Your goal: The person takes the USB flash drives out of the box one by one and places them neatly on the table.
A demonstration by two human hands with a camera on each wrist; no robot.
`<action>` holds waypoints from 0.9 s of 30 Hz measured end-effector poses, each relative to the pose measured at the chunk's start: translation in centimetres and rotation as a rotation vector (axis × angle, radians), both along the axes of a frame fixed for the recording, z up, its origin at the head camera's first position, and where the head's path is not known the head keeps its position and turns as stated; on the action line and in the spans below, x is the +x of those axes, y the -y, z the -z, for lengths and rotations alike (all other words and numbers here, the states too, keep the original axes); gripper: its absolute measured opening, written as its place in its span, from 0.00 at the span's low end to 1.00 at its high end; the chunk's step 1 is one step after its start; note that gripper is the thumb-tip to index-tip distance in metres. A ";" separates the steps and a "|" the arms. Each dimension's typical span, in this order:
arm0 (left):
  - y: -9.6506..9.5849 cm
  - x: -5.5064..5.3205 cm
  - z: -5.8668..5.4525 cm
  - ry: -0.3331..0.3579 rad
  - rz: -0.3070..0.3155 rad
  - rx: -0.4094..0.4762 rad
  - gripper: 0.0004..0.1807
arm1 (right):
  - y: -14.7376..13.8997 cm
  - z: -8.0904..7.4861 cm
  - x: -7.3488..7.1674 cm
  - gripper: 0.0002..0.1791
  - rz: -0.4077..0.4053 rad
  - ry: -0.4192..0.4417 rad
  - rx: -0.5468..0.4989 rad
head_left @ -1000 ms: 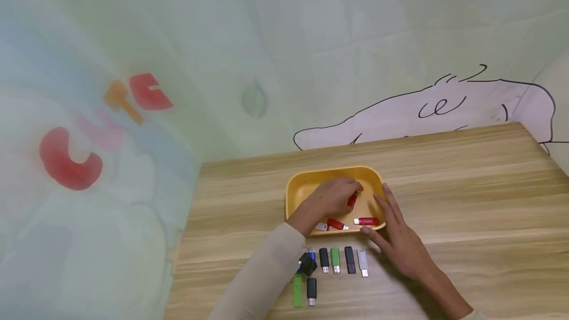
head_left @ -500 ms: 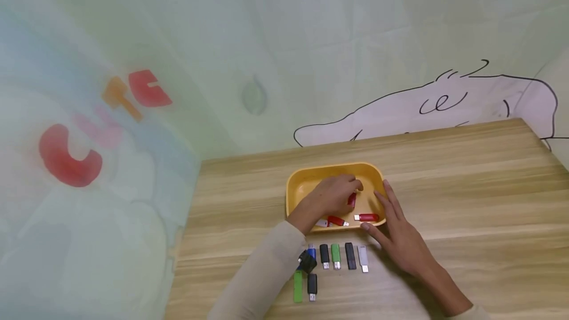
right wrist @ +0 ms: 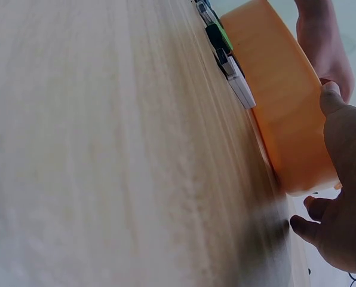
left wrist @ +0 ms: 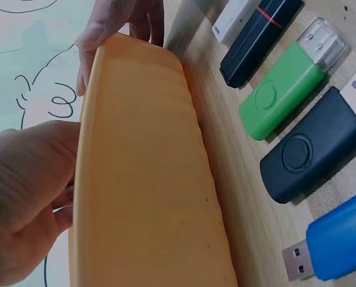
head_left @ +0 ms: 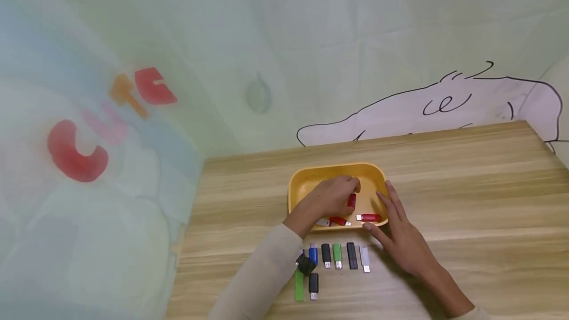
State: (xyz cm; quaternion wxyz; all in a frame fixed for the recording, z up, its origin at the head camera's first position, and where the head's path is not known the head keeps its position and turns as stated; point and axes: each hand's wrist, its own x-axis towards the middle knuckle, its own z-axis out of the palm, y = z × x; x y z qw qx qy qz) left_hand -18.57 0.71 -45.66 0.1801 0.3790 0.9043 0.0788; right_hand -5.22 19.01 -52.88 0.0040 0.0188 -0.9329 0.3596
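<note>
My left hand (head_left: 338, 195) reaches into a yellow plastic tray (head_left: 293, 184), its curled fingers and thumb pinching a red USB flash drive (head_left: 351, 201). Below it in the tray lie another red USB drive (head_left: 340, 221), partly under my wrist, and a white one (head_left: 323, 222). A third red drive (head_left: 369, 218) with a bare metal plug sits in the tray's near right corner. My right hand (head_left: 402, 241) rests at that corner, fingers spread along the right side and thumb at the near rim. In the left wrist view the tray wall hides my left fingertips (left wrist: 61, 215).
On the wooden table (head_left: 467, 201), a row of USB drives lies before the tray: blue (head_left: 313, 254), black (head_left: 326, 255), green (head_left: 337, 255), dark (head_left: 352, 255) and grey (head_left: 365, 258). Nearer are a green one (head_left: 299, 285) and a black one (head_left: 313, 285). Wall fabric hangs behind.
The red drive under my left fingers has turned slightly, while that hand stays in nearly the same place. My right hand keeps its place at the tray corner. The head view has shifted a little.
</note>
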 end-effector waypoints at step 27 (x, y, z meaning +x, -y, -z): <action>2.2 2.3 -2.4 -0.048 0.008 0.049 0.25 | 0.0 0.1 0.0 0.48 -0.007 0.000 -0.005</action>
